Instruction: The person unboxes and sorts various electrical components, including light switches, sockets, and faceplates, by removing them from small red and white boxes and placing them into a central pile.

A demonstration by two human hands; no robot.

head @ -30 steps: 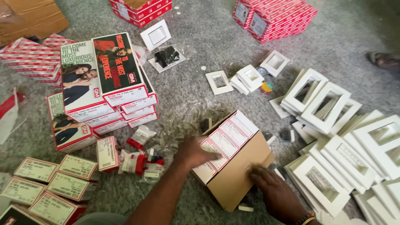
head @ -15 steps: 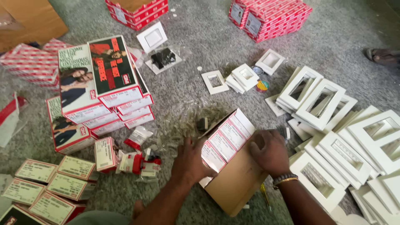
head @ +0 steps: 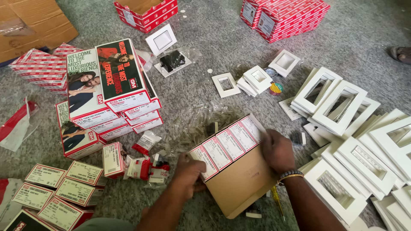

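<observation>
We see a brown carton [head: 239, 182] low in the centre of the frame, packed with small boxes whose white, red-edged labels [head: 227, 145] face up. The left hand [head: 188, 173] has its grip closed on the carton's left end, the right hand [head: 278, 150] on its right. Red-and-white boxes [head: 111, 92] stack at left, white frames [head: 342, 107] at right

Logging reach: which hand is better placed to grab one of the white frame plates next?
Right, probably. The right hand grips the cardboard box's far end, right beside the white frame plates. The left hand holds the box's near end, by the small red-and-white boxes.
</observation>
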